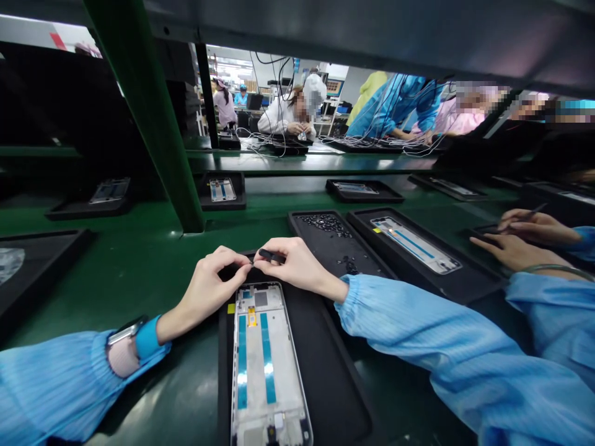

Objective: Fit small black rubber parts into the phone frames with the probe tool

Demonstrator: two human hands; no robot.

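A yellow tab [231, 308] edges the metal frame [255, 371] in the tray [332, 378], bare room rightward; past the far edge, my left fingers [236, 279] pinch a tiny piece [251, 263], right fingers [273, 270] a black tool [269, 255].

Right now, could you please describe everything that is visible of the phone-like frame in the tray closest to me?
The frame is long and silvery-grey, metal-looking, with rounded far corners. Two shiny blue strips run lengthwise; nearer its far end are an orange piece and a grey square. It lies flat along the left side of the black tray, pointing away from you. The picture cuts off its near end. Neither hand appears to touch it.
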